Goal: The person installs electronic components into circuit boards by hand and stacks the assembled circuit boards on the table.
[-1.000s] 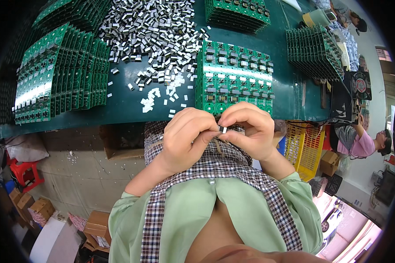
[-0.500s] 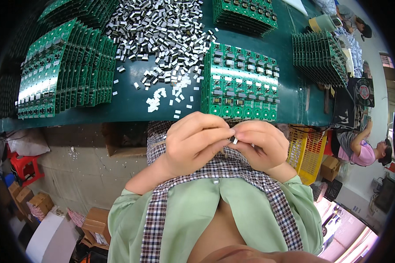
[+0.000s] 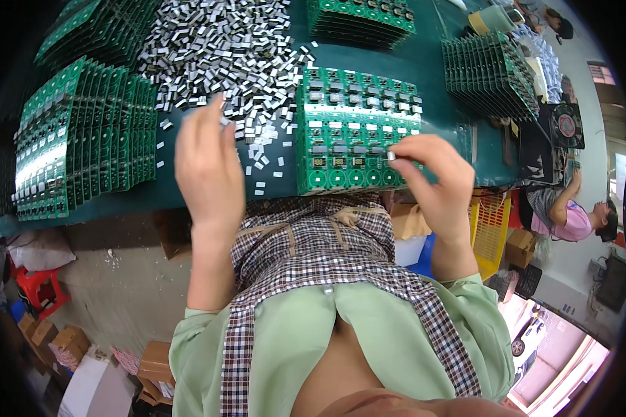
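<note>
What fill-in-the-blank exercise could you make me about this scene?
1. The right hand pinches a small component near circuit boards coloured ____.
2. The left hand is nearer the loose parts than the ____ hand.
3. The plastic crate is ____.
4. The stool is ____.

Missing words: green; right; yellow; red.

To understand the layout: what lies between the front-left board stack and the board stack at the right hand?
In the head view, the left hand shows between them, with small scattered parts on the green table.

Circuit boards [image 3: 358, 119] are green, the tabletop [image 3: 428, 68] dark teal, the apron [image 3: 313, 267] plaid, the shirt [image 3: 261, 340] pale green.
</note>
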Motion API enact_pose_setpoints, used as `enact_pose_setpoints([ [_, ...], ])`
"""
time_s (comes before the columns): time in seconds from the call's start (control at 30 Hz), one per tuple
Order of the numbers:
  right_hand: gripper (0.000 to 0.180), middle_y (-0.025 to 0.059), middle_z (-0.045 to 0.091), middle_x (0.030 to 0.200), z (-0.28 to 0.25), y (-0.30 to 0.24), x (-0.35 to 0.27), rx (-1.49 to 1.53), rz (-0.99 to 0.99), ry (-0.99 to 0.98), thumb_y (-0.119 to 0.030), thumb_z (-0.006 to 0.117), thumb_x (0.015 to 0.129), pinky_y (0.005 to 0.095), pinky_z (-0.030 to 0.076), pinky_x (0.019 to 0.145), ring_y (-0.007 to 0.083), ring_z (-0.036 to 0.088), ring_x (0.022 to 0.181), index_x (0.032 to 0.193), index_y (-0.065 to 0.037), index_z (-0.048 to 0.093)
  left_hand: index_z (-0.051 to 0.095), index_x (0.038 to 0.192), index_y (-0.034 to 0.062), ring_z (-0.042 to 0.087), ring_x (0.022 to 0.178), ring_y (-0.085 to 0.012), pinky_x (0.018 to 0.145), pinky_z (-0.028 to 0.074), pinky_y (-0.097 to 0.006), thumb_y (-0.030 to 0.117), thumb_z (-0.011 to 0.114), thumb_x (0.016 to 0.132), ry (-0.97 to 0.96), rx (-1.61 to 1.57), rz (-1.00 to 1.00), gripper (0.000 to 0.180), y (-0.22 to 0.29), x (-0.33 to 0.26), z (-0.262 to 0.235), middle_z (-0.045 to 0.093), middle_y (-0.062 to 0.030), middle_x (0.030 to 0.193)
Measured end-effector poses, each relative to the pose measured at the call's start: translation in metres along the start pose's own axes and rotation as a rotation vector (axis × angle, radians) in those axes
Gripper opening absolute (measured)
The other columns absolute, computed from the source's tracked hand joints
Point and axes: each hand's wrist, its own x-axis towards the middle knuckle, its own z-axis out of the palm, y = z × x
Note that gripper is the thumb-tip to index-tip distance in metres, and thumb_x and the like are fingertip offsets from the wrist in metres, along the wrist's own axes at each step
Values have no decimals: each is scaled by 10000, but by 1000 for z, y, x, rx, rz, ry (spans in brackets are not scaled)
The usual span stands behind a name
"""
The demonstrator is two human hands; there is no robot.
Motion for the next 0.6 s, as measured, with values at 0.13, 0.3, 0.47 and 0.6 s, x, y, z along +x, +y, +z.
enact_pose_setpoints([
  [0.13, 173, 99, 641, 847, 1, 4, -3, -165, -119, -72, 20, 697, 701, 315, 521, 638, 252, 638, 740, 860, -16, 638, 591, 1031, -4, 549, 855, -308, 757, 439, -391, 89, 613, 835, -145, 161, -86, 218, -11, 8, 5, 572, -123, 933],
  [0.3, 178, 84, 633, 833, 4, 4, -4, -217, -171, -95, 10, 699, 693, 315, 519, 617, 241, 638, 726, 855, -25, 634, 633, 974, 2, 585, 864, -278, 771, 455, -358, 43, 619, 820, -103, 131, -34, 161, -15, 4, 7, 632, -115, 911],
  [0.47, 184, 75, 614, 821, 5, 2, -3, -240, -173, -116, 6, 701, 687, 314, 513, 594, 233, 631, 707, 852, -22, 625, 651, 985, 3, 608, 901, -252, 797, 466, -333, 1, 620, 809, -43, 22, -83, 179, -19, -1, 5, 651, -120, 952],
  [0.6, 167, 73, 602, 807, 5, 0, -1, -243, -182, -136, 8, 690, 698, 315, 508, 579, 231, 624, 689, 848, -17, 621, 671, 957, -6, 620, 919, -226, 805, 472, -316, -25, 631, 795, 16, -123, -93, 169, -20, -4, 3, 656, -112, 980],
])
